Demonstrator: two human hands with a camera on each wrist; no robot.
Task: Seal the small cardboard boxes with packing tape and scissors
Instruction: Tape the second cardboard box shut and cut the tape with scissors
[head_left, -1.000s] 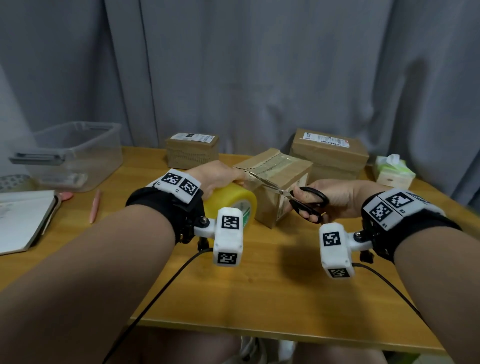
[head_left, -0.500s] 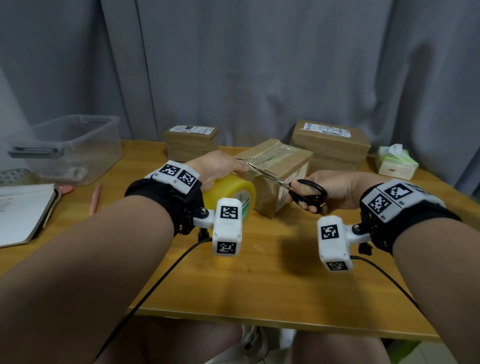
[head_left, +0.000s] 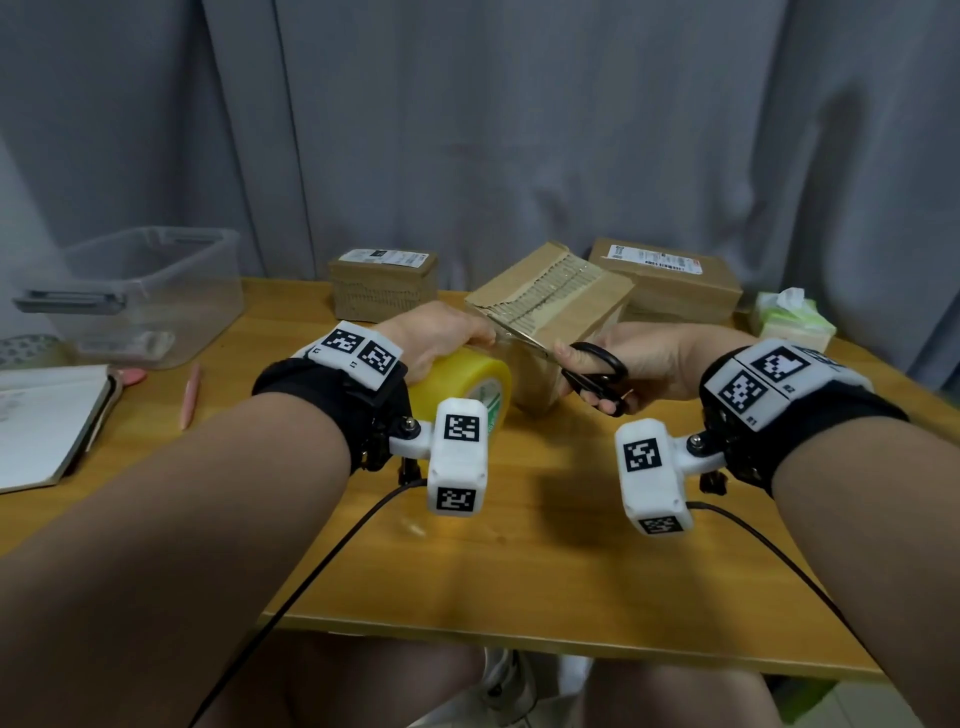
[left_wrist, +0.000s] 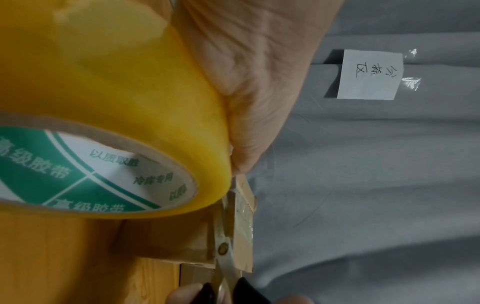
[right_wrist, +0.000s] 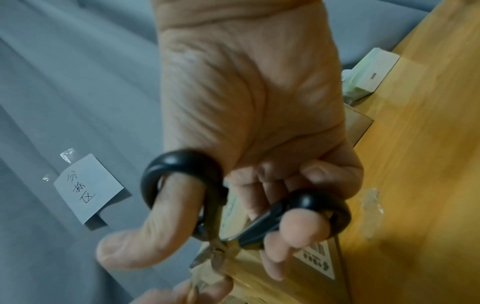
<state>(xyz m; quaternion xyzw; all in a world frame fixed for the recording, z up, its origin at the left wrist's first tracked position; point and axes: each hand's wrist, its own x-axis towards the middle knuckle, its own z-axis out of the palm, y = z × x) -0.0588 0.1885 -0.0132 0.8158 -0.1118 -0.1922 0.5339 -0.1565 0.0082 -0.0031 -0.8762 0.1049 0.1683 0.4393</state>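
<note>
A small cardboard box (head_left: 566, 301) stands tilted in the middle of the table, a strip of clear tape along its top seam. My left hand (head_left: 441, 338) grips the yellow tape roll (head_left: 467, 379) just left of the box; the roll (left_wrist: 103, 102) fills the left wrist view. My right hand (head_left: 639, 358) holds black-handled scissors (head_left: 592, 371), thumb and fingers through the loops (right_wrist: 182, 185). The blades (left_wrist: 221, 236) reach to the box's near-left top edge, between the roll and the box. Whether the blades are apart is unclear.
Two more taped cardboard boxes (head_left: 384, 283) (head_left: 670, 280) stand at the back by a grey curtain. A clear plastic bin (head_left: 150, 296), a notebook (head_left: 47, 421) and a pink pen (head_left: 189, 395) lie at the left. A tissue pack (head_left: 792, 322) sits at the right.
The middle box has tipped up further on its near edge. Both hands, with roll and scissors, stay at its near-left corner; the head view has shifted slightly.
</note>
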